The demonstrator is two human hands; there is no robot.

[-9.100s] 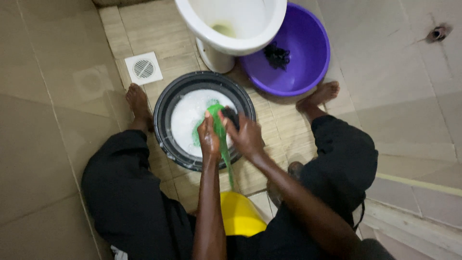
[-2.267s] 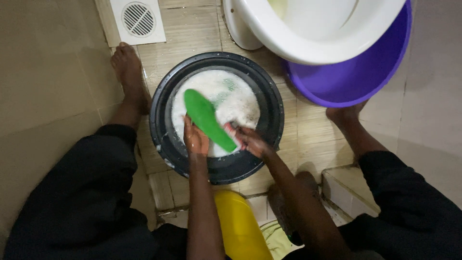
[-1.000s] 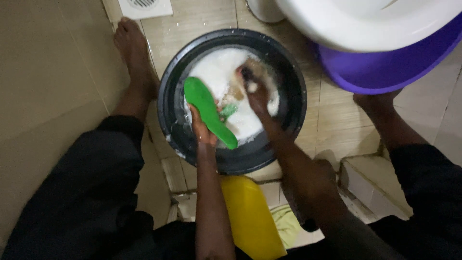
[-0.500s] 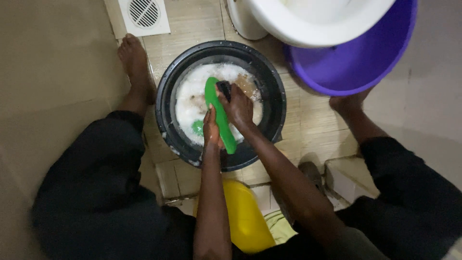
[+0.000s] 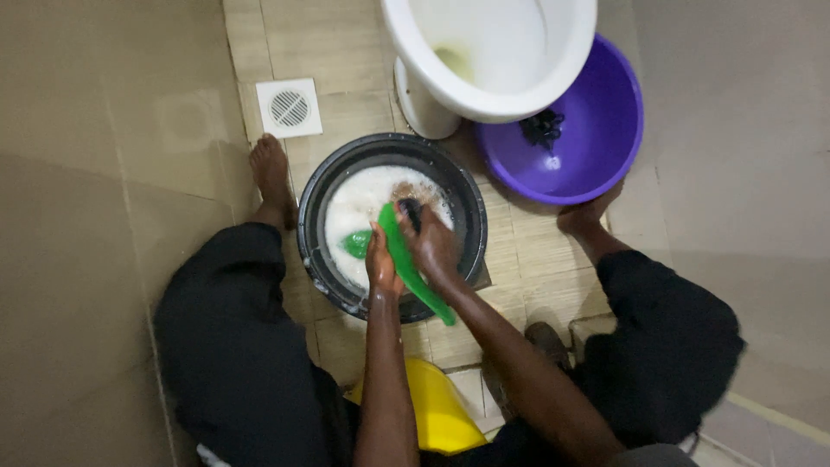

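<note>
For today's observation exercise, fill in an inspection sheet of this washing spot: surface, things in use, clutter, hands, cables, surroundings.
Surface: beige tiled floor, white floor drain.
Things in use: black basin of sudsy water; long green piece held over it.
Clutter: yellow object between the knees.
Hands: left hand grips the green piece; right hand presses a dark item against it.
Cables: nothing seen.
Surroundings: white toilet bowl, purple basin holding a dark lump.

Both hands (image 5: 406, 255) scrub a green insole (image 5: 411, 272) over a soapy black basin (image 5: 328, 186).

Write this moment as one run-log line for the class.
left hand: grips green insole | right hand: scrubs it with dark brush | black basin: soapy water | purple basin: dark cloth
</note>
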